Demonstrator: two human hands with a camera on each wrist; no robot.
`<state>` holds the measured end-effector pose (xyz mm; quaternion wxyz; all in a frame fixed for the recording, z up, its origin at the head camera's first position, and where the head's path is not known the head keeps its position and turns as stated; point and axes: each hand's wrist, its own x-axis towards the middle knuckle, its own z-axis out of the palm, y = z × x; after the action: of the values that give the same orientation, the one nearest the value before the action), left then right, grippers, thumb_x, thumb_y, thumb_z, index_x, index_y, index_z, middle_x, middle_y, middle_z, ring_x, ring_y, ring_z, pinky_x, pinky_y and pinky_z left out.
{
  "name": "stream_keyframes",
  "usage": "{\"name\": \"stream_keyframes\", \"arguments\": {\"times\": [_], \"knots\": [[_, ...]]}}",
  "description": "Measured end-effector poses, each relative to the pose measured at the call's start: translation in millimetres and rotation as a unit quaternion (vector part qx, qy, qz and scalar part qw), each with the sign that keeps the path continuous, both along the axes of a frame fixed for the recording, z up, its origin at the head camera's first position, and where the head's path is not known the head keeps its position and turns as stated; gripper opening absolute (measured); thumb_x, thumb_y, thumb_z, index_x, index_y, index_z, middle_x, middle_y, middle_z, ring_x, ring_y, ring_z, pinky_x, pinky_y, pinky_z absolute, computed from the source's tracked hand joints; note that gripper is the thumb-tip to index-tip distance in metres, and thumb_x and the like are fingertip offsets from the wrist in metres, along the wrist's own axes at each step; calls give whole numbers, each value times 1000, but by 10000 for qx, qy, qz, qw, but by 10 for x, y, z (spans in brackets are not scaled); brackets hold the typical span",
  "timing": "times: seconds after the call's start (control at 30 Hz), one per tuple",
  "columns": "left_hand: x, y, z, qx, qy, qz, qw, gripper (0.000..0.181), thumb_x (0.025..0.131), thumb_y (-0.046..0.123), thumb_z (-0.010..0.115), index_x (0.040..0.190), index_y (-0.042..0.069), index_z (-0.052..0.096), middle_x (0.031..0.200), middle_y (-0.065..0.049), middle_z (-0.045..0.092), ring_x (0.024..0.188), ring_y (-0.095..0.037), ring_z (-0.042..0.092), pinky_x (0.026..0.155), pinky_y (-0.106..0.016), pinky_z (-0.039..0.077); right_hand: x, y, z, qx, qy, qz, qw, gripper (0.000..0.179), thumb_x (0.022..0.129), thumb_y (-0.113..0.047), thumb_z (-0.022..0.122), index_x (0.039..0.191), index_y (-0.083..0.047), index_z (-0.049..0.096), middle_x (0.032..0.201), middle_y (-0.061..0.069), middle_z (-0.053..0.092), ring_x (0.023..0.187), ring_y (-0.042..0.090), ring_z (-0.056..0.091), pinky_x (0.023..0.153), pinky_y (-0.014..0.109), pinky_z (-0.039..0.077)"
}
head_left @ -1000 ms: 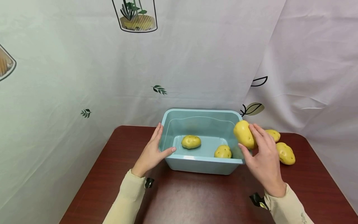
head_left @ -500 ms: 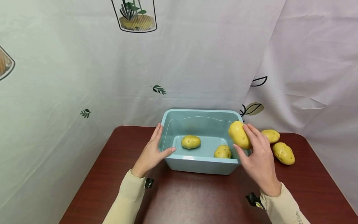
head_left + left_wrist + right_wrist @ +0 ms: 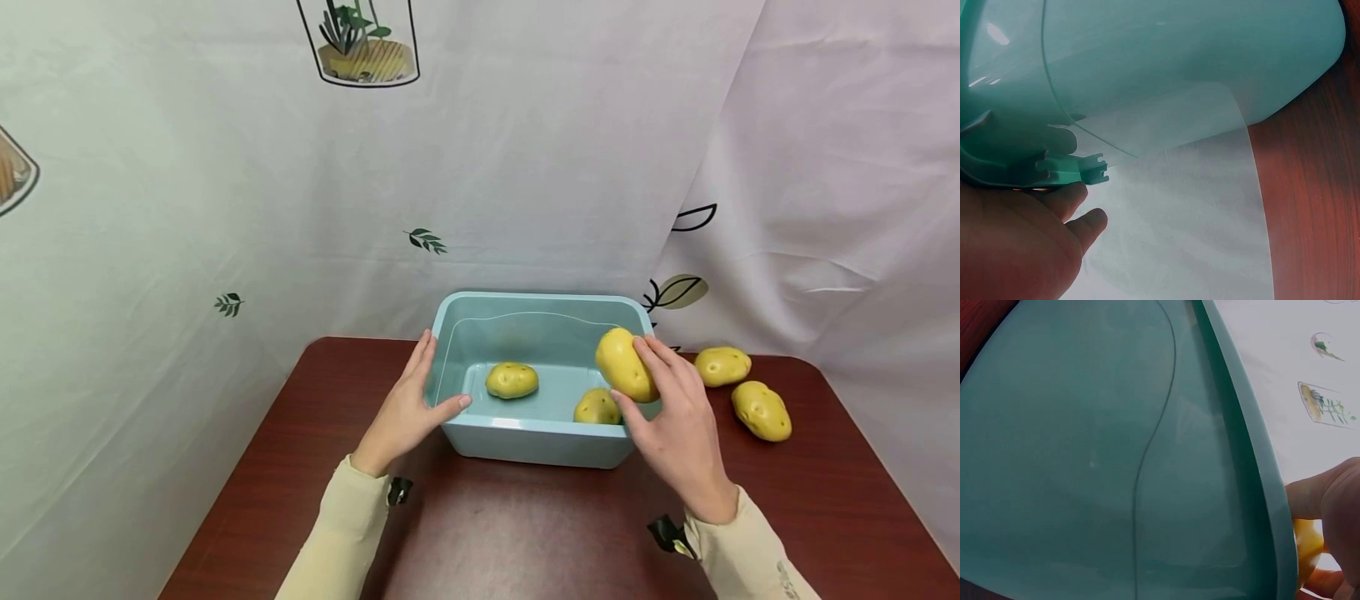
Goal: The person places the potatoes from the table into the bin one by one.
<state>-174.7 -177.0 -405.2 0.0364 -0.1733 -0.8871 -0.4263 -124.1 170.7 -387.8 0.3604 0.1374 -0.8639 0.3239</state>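
The person's right hand [image 3: 678,433] held an oval yellow potato [image 3: 621,365] over the right end of a pale-blue rectangular plastic bin [image 3: 540,443], and the left hand [image 3: 405,415], fingers straight, was at its left end. Two smooth yellow potatoes [image 3: 512,380] lay apart inside; two pitted yellow potatoes [image 3: 761,411] lay on the glossy red-brown table [image 3: 525,537].

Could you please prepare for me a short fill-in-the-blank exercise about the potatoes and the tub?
The grip that holds a potato is the ____ one.
Inside the tub, ____ other potatoes are visible.
Beside the tub, two more potatoes lie on the ____.
Altogether, the head view shows ____ potatoes.
Missing words: right; two; table; five.
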Motion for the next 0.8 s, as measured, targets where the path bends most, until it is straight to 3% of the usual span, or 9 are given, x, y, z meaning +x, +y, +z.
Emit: {"name": "stream_keyframes", "arguments": {"times": [0.43, 0.8], "knots": [[8, 1, 10, 26, 21, -16, 10000, 106, 87, 59, 71, 162, 11, 13, 167, 14, 3, 152, -17, 18, 116, -53, 29, -29, -56, -41, 83, -243, 72, 9996, 74, 74, -5, 88, 141, -4, 58, 143, 16, 55, 126, 38, 49, 99, 53, 40], [10, -2, 11, 8, 19, -22, 10000, 105, 87, 58, 71, 162, 12, 13, 167, 14, 2, 152, -16, 17, 116, -52, 29, -48, -79, -72, 110, -425, 138, 9989, 73, 74, -2, 88, 140, -2, 58, 141, 18, 55, 124, 38, 50, 99, 55, 41]]}}
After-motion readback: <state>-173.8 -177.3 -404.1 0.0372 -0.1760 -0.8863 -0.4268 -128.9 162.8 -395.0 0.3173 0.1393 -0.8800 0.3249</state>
